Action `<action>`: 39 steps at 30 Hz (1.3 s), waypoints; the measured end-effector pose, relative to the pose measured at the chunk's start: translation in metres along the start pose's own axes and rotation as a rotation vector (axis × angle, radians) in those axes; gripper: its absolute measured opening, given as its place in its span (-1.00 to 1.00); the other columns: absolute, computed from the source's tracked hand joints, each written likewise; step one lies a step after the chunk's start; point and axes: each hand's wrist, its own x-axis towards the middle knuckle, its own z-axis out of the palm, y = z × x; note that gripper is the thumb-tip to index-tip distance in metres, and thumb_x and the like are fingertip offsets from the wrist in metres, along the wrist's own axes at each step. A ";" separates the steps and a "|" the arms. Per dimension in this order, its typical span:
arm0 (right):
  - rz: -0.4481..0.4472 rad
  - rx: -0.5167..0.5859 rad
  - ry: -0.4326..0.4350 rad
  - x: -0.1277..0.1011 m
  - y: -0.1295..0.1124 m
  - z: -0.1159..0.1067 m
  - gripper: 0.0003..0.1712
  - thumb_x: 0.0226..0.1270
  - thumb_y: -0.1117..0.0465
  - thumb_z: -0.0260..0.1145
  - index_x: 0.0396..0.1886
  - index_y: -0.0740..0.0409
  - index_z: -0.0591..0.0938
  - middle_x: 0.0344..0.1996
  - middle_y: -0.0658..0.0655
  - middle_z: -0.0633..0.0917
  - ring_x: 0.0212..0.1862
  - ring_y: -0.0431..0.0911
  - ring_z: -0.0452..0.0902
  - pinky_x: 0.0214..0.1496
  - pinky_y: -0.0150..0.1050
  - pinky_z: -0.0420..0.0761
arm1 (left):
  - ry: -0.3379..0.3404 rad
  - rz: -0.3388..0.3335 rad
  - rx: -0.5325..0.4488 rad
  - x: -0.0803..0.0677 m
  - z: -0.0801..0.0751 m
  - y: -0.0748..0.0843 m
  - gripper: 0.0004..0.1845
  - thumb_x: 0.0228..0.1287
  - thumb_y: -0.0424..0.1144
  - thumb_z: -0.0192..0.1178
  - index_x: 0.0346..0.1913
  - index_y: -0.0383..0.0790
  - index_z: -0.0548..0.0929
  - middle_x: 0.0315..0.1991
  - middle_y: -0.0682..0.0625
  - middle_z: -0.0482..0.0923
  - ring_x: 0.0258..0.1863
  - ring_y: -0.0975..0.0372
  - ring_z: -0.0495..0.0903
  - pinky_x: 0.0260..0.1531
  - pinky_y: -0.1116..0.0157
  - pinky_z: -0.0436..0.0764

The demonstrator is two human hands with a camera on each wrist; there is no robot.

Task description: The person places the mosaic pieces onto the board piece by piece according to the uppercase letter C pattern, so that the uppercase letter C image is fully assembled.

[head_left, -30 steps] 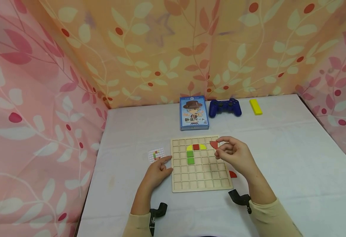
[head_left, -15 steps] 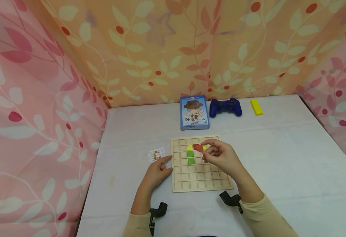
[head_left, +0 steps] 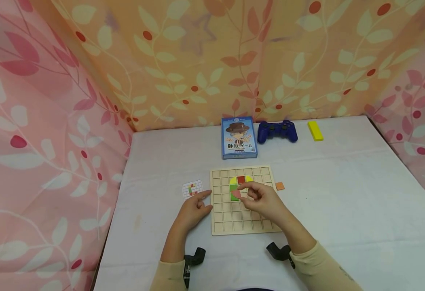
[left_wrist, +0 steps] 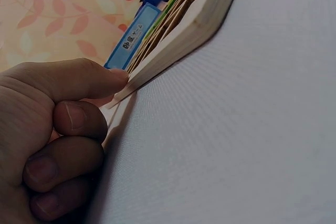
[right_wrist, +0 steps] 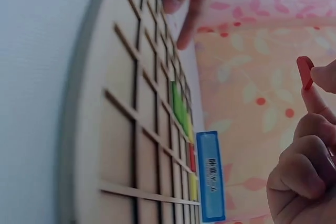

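- The pattern card point(head_left: 192, 189) lies flat just left of the wooden grid board point(head_left: 246, 223); its print is too small to read.
- The left hand point(head_left: 194, 211) rests at the board's left edge, forefinger straight and touching it, other fingers loosely curled, holding nothing.
- The right hand point(head_left: 261, 199) hovers over the board's middle, thumb and forefinger pinching a red piece point(head_left: 236, 193). In the right wrist view it stands on edge, clear of the board; its shape is hard to make out.
- An orange square point(head_left: 280, 186) lies on the table just right of the board.
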 end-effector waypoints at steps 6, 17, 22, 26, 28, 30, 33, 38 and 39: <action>0.055 -0.053 -0.021 -0.003 0.016 0.009 -0.70 0.28 0.34 0.47 -0.01 0.03 0.74 -0.65 -0.06 0.23 -0.55 -0.23 0.15 -0.31 -0.32 0.39 | -0.007 0.002 0.005 0.000 0.000 0.000 -0.46 0.31 -0.18 0.40 0.36 -0.04 0.61 -0.73 0.12 0.32 -0.73 0.31 0.27 -0.66 0.33 0.25; 0.161 -0.278 -0.029 -0.002 0.035 0.020 -0.73 0.25 0.21 0.49 -0.06 -0.10 0.73 -0.75 -0.11 0.32 -0.66 -0.24 0.20 -0.56 -0.33 0.17 | -0.003 -0.022 -0.002 -0.001 0.000 0.002 -0.46 0.31 -0.18 0.41 0.36 -0.01 0.61 -0.73 0.11 0.32 -0.73 0.30 0.26 -0.67 0.35 0.23; 0.184 -0.338 -0.021 -0.003 0.034 0.022 -0.74 0.23 0.18 0.49 -0.07 -0.08 0.74 -0.74 -0.09 0.38 -0.67 -0.22 0.24 -0.58 -0.33 0.17 | -0.004 -0.007 -0.008 -0.001 -0.001 0.002 -0.46 0.31 -0.20 0.41 0.35 -0.04 0.62 -0.73 0.11 0.32 -0.73 0.29 0.26 -0.67 0.34 0.23; 0.208 -0.368 -0.028 -0.003 0.035 0.023 -0.73 0.22 0.17 0.49 -0.06 -0.06 0.75 -0.73 -0.06 0.41 -0.65 -0.19 0.29 -0.57 -0.32 0.20 | -0.005 0.000 -0.015 -0.002 -0.001 0.002 -0.47 0.31 -0.20 0.41 0.35 -0.04 0.62 -0.74 0.11 0.32 -0.73 0.28 0.26 -0.68 0.33 0.23; 0.214 -0.388 -0.032 -0.003 0.036 0.024 -0.73 0.22 0.17 0.49 -0.06 -0.06 0.76 -0.73 -0.05 0.43 -0.64 -0.18 0.32 -0.56 -0.31 0.21 | -0.006 0.005 -0.016 -0.001 -0.001 0.002 -0.47 0.31 -0.21 0.40 0.34 -0.05 0.62 -0.74 0.11 0.32 -0.73 0.29 0.26 -0.68 0.33 0.23; 0.211 -0.411 -0.033 -0.003 0.037 0.024 -0.73 0.23 0.17 0.49 -0.05 -0.06 0.76 -0.74 -0.05 0.43 -0.65 -0.18 0.32 -0.56 -0.30 0.22 | -0.004 0.008 -0.013 -0.002 -0.001 0.002 -0.47 0.31 -0.21 0.41 0.34 -0.05 0.62 -0.74 0.11 0.32 -0.74 0.29 0.26 -0.68 0.34 0.23; 0.194 -0.452 -0.033 -0.002 0.038 0.025 -0.73 0.22 0.17 0.48 -0.06 -0.05 0.75 -0.76 -0.08 0.42 -0.66 -0.20 0.29 -0.56 -0.29 0.22 | -0.001 0.009 -0.012 -0.002 -0.001 0.002 -0.47 0.31 -0.21 0.41 0.34 -0.05 0.63 -0.74 0.11 0.32 -0.74 0.29 0.26 -0.69 0.34 0.22; 0.149 -0.502 -0.034 -0.002 0.039 0.026 -0.74 0.23 0.18 0.47 -0.07 -0.04 0.74 -0.78 -0.12 0.38 -0.67 -0.22 0.25 -0.56 -0.28 0.21 | 0.001 0.008 -0.005 -0.002 -0.001 0.001 -0.47 0.31 -0.20 0.40 0.34 -0.04 0.63 -0.74 0.11 0.32 -0.74 0.29 0.26 -0.69 0.34 0.22; 0.139 -0.511 -0.034 -0.001 0.039 0.026 -0.74 0.23 0.18 0.47 -0.08 -0.04 0.73 -0.78 -0.12 0.38 -0.67 -0.23 0.25 -0.55 -0.28 0.21 | 0.001 0.009 -0.004 -0.002 -0.001 0.001 -0.47 0.31 -0.20 0.40 0.34 -0.04 0.63 -0.74 0.11 0.32 -0.74 0.29 0.26 -0.69 0.34 0.22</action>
